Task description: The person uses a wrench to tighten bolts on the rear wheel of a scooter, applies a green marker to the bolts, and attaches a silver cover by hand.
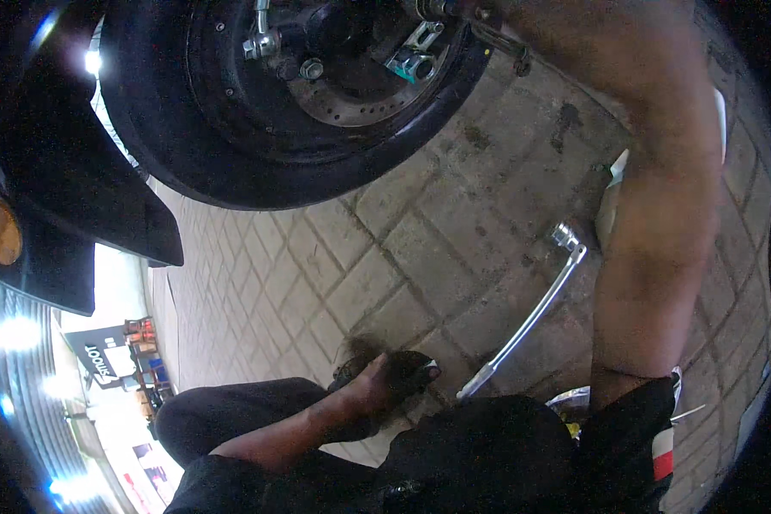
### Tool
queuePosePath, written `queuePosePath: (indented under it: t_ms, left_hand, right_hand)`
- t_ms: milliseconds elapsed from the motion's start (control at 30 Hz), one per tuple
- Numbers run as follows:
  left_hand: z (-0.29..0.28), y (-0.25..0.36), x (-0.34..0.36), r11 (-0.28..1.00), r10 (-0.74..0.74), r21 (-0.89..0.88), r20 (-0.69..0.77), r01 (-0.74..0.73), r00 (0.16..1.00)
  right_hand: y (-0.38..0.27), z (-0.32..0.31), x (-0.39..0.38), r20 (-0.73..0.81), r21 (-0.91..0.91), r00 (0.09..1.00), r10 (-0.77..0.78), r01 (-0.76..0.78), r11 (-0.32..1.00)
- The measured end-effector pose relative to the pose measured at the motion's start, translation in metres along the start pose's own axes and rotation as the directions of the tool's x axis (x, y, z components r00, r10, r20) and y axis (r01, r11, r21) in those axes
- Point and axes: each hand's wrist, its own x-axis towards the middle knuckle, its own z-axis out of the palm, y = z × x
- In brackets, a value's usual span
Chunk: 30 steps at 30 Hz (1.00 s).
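My left hand (384, 381) is low in the middle, in front of my bent knee, with its fingers curled round something dark. A small white spot shows at its fingertips; what the thing is I cannot make out. My right arm reaches up along the right side toward the wheel's axle area, and its hand lies beyond the upper edge. The vehicle wheel (257, 184) has a black tyre, a drilled brake disc (347, 111) and a silver bolt head (312, 68). A silver bracket-like part with a teal patch (413, 64) sits beside the disc.
A long-handled socket wrench (531, 313) lies on the paving (411, 283) between my arms. Dark bodywork (51, 197) with an orange reflector (2, 231) hangs at the left. White material (612, 193) lies partly behind my right forearm. A bright shopfront fills the lower left.
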Motion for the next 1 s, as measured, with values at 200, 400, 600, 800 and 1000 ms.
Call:
queuePosePath:
  t_ms: [200,400,600,800,1000]
  left_hand:
    - [0.005,0.004,-0.011,0.987,0.159,0.026,-0.205,-0.157,0.966]
    - [0.004,-0.003,-0.010,0.987,0.098,0.130,-0.015,-0.095,0.995]
    - [0.002,0.017,-0.002,0.992,-0.113,-0.071,-0.092,0.106,0.989]
    - [0.006,-0.002,-0.008,1.000,-0.008,-0.011,-0.122,0.007,0.992]
    - [0.001,0.015,0.004,0.982,-0.167,-0.100,-0.045,0.162,0.985]
  right_hand:
    - [-0.006,-0.003,0.004,0.046,-0.055,0.999,-0.011,0.013,0.998]
    - [-0.002,-0.003,0.004,0.049,-0.073,0.999,-0.008,0.012,0.997]
    - [-0.005,-0.012,0.002,0.033,-0.125,0.999,-0.015,0.019,0.992]
    - [0.002,0.004,0.002,0.002,-0.101,0.999,-0.038,0.038,0.994]
    - [-0.011,-0.022,-0.029,-0.231,-0.230,0.972,-0.032,-0.023,0.973]
